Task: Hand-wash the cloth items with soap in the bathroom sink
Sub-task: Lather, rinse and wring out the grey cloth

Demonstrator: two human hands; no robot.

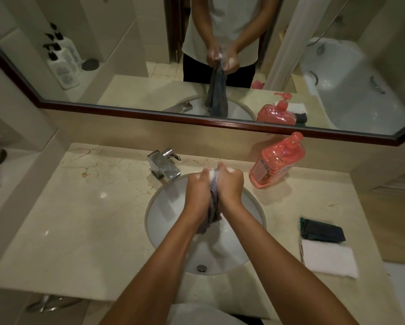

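- Left hand [200, 187] and right hand [229, 186] both clench a soapy grey cloth [213, 207] above the round white sink [171, 214].
- Chrome faucet [164, 164] stands at the rim's 11 o'clock; red soap bottle [277, 160] at 2 o'clock.
- Folded dark cloth [322, 231] and white towel [328, 258] lie at 3 o'clock near the beige marble desk [84, 219] edge.

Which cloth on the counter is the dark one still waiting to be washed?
Start at the sink and go right along the counter. Two folded cloths lie there. The dark cloth is the one nearer the mirror, next to the white cloth.
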